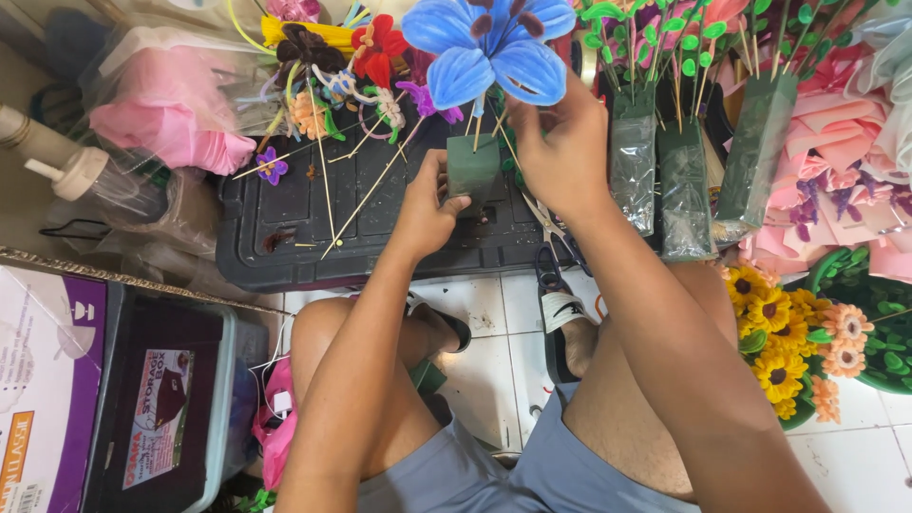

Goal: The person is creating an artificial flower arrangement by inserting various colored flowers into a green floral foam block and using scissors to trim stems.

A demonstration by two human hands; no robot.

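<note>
Green foam block (472, 171) sits on the black plastic lid (285, 237) just in front of my knees, and my left hand (427, 204) is closed around its side so that it does not tip. My right hand (560, 142) pinches the thin wooden stem (480, 123) of the big blue flower (489, 43) right above the block, to keep the heavy bloom upright. Behind the block lie other small flowers on sticks (323, 104), and to its right stand wrapped green blocks (684, 180).

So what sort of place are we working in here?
Probably a home craft corner for handmade flowers: the hands work at a green foam block under a blue flower, beside wrapped stems in foam and a sunflower basket on tiled floor.
</note>
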